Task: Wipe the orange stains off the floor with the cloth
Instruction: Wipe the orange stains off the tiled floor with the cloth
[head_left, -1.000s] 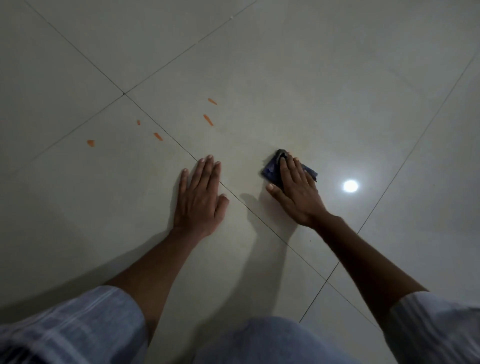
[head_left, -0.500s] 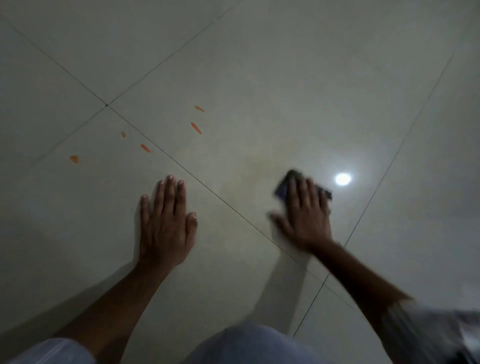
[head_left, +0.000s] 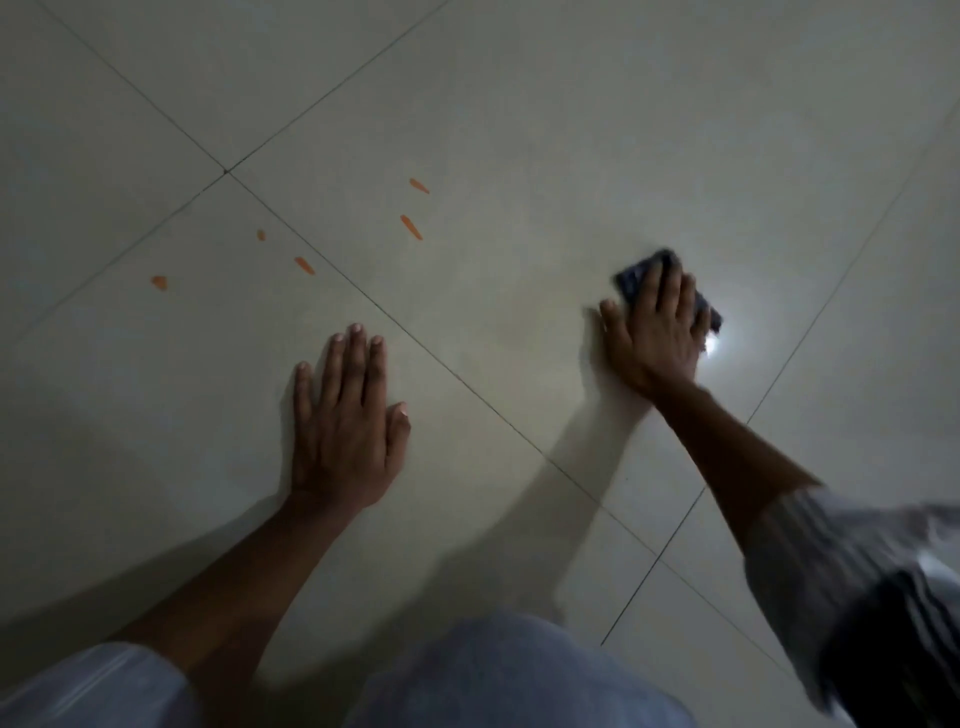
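While the left hand (head_left: 343, 421) lies flat on the floor (head_left: 571, 104) with fingers straight and together, gripping nothing, the right hand (head_left: 657, 332) presses its spread palm and fingers down on the cloth (head_left: 631, 275), pinning rather than pinching it. There are two hands, one cloth and five orange stains (head_left: 411, 227): two long streaks on the tile that carries the cloth, and three on the neighbouring tile across the diagonal grout line (head_left: 441, 358), namely a streak just beside that line, a small dot above it, and a blot farther toward the left edge. All five lie well apart from the cloth, between it and the tile corner where four grout lines cross. The cloth is dark and mostly covered by the right hand; only its far edge and a corner at the right show, and its fold and pattern are hard to make out. A bright light reflection (head_left: 714, 345) on the floor sits partly behind that hand. The right sleeve (head_left: 831, 561) is blurred, and the left sleeve (head_left: 93, 686) is cut off by the bottom edge.
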